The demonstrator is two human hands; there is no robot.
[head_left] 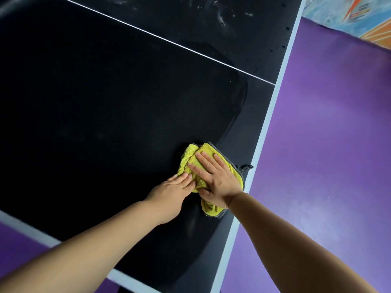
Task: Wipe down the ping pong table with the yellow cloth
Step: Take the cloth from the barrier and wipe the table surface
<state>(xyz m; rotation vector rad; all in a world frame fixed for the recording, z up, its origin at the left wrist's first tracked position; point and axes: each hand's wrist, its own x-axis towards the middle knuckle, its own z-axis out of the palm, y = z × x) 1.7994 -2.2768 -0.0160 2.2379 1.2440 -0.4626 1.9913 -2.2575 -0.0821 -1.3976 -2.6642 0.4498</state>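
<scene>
With fingers straight, the right hand [215, 180] and left hand [171, 191] press the bunched yellow cloth [188, 155] beside the pale edge [262, 140] of the ping pong table [105, 102], apparently for firm wiping pressure.

We see a purple floor [328, 144] from two to five o'clock and again at eight o'clock; at one o'clock, a wall [347, 11] painted blue and orange.
</scene>
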